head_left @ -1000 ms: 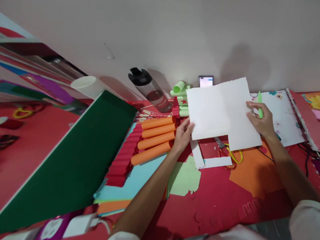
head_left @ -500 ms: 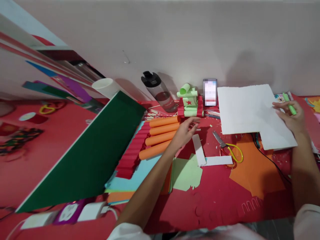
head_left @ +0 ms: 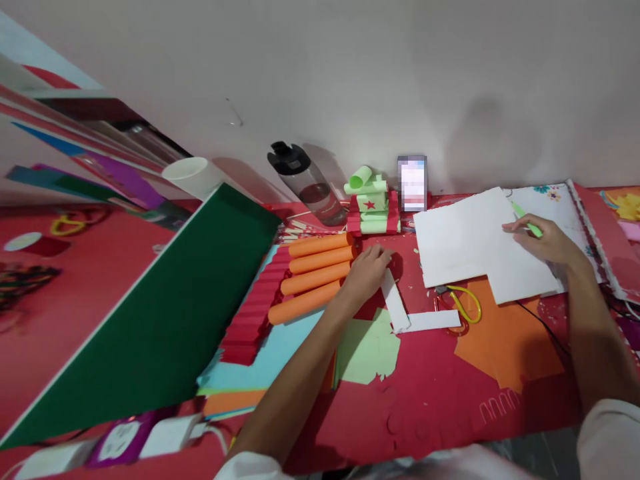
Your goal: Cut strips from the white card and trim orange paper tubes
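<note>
My left hand (head_left: 369, 268) lies low over the table, its fingers bent together at the top end of a white strip (head_left: 395, 300). That strip meets a second white strip (head_left: 434, 321) in an L shape. My right hand (head_left: 547, 240) holds a slim light green pen (head_left: 534, 230) between its fingers. Beneath that hand is a white board (head_left: 465, 243) with a corner notch cut out. The board partly covers a pair of yellow-and-red-handled scissors (head_left: 467, 303).
Orange paper tubes (head_left: 313, 287) and red pleated paper (head_left: 250, 313) lie left of my left hand. Behind stand a green-and-red paper model (head_left: 370, 203), a bottle (head_left: 317, 193) and a phone (head_left: 413, 183). A green board (head_left: 165, 320) leans at left; a flower-patterned sheet (head_left: 565, 207) lies right.
The white board has shifted left and turned, now covering the scissors' blades. My right hand moved left with the pen. My left hand came down to the strip's end, its fingers closing together.
</note>
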Tool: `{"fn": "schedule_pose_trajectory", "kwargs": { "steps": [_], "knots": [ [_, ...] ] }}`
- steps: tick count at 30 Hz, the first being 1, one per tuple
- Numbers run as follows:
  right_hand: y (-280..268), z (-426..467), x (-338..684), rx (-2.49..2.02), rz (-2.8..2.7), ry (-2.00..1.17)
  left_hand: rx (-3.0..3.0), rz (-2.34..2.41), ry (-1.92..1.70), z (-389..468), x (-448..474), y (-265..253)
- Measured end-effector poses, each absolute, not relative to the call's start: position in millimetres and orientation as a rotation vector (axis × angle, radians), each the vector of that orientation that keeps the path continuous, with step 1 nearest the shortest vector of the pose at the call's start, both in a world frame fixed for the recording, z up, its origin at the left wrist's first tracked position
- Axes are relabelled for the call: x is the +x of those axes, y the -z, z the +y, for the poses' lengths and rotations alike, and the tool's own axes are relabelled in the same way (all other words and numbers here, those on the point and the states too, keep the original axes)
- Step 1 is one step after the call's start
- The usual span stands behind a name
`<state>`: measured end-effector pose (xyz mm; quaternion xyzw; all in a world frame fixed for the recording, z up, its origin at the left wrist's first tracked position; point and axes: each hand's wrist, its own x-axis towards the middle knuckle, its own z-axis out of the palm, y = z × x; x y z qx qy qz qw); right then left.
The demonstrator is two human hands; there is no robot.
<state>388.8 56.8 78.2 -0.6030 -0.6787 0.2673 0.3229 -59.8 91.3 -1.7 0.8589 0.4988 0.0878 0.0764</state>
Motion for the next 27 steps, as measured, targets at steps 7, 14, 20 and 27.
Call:
{"fn": "schedule_pose_trajectory", "kwargs": {
  "steps": [7, 14, 20, 27],
  "knots": [
    [-108.0, 48.5, 366.4, -1.47, -1.889, -0.782, 2.081, 1.184, -0.786, 87.4, -48.8, -16.4],
    [-92.3, 45.3, 301.5, -1.121, -1.908, -1.123, 1.556, 0.927, -0.947, 75.7, -31.0, -26.6],
    [-78.1, 41.9, 268.1, -1.103, -1.954, -1.159, 1.473, 0.889, -0.91, 66.9, -23.8, -32.9],
    [-73.9, 42.3, 263.6, -1.114, -1.989, -1.119, 1.519, 0.913, -0.935, 63.1, -20.9, -31.9]
  ]
}}
